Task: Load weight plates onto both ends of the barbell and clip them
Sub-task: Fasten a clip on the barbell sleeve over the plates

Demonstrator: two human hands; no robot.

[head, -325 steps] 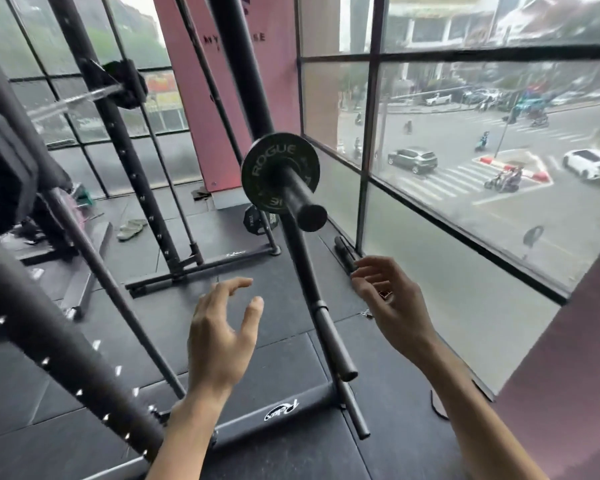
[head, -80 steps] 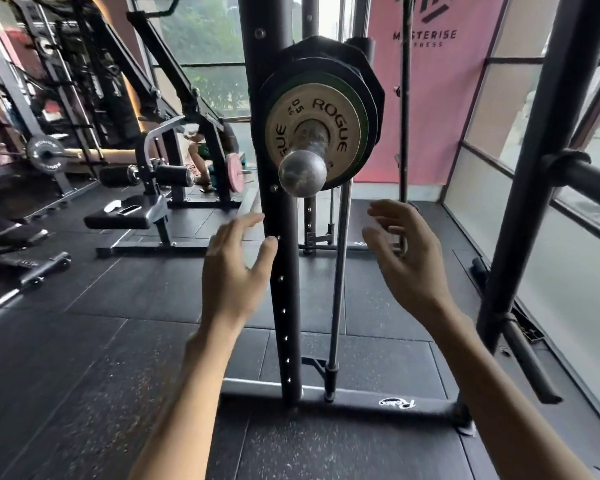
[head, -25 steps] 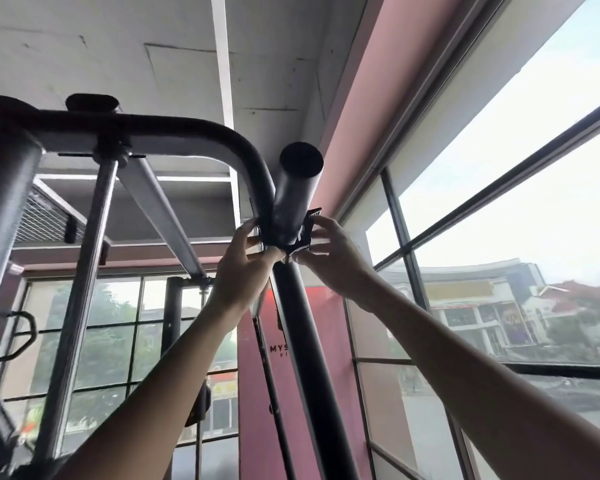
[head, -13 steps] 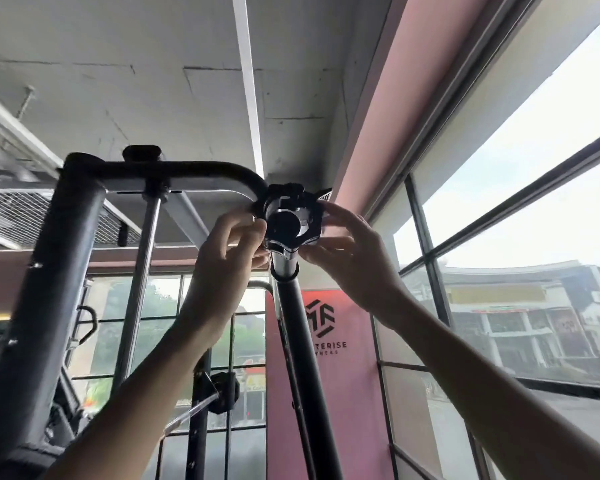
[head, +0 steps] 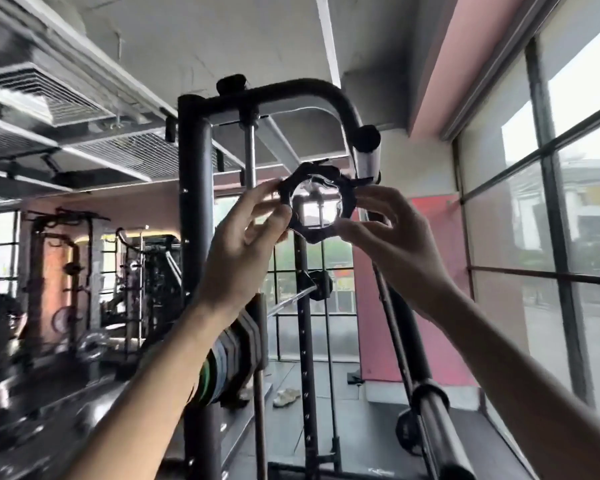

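Both hands pinch the clip [head: 314, 233] between them and hold it up in the air, free of any bar. The left hand [head: 243, 244] has thumb and fingers on its left rim, and the right hand [head: 392, 233] holds its right rim. The ring faces the camera and daylight shows through its hole. A small tab sticks out at its upper right, by the right fingertips. I cannot tell whether that latch is sprung open.

The peg [head: 368, 164] stands just above and right of the grip, apart from the clip. The plates [head: 222, 362] hang well below the grip, under the left forearm, seemingly on the near end of the barbell [head: 291, 299], whose thin shaft runs away below the hands to a far plate [head: 321, 285]. The near sleeve end is hidden behind the forearm.

The step in hand looks like carrying the clip down to that sleeve. To do it well, open the latch fully before reaching the bar. Turn the ring so its hole lines up square with the sleeve end, then slide it on straight without cocking it. Push it hard against the outermost plate so no gap remains, and only then snap the tab shut. One hand steadying the plates would stop them creeping outward.
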